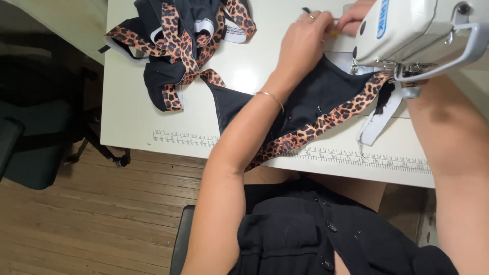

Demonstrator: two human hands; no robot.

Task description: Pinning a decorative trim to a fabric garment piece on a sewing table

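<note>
A black garment piece (321,91) edged with leopard-print elastic (326,122) lies on the white table under the head of a white sewing machine (412,30). My left hand (303,43) reaches over the fabric with fingers curled behind it; it wears a ring and a thin bracelet. Its fingertips are hidden. Only the fingers of my right hand (352,18) show beside the machine head, pinched close to my left hand around a small yellow thing (333,33). My right forearm passes under the machine. A white elastic strip (377,122) hangs by the presser foot (410,71).
A heap of black and leopard-print pieces (178,40) lies at the table's back left. Printed ruler strips (356,158) run along the table's front edge. A dark office chair (35,137) stands on the wooden floor at left.
</note>
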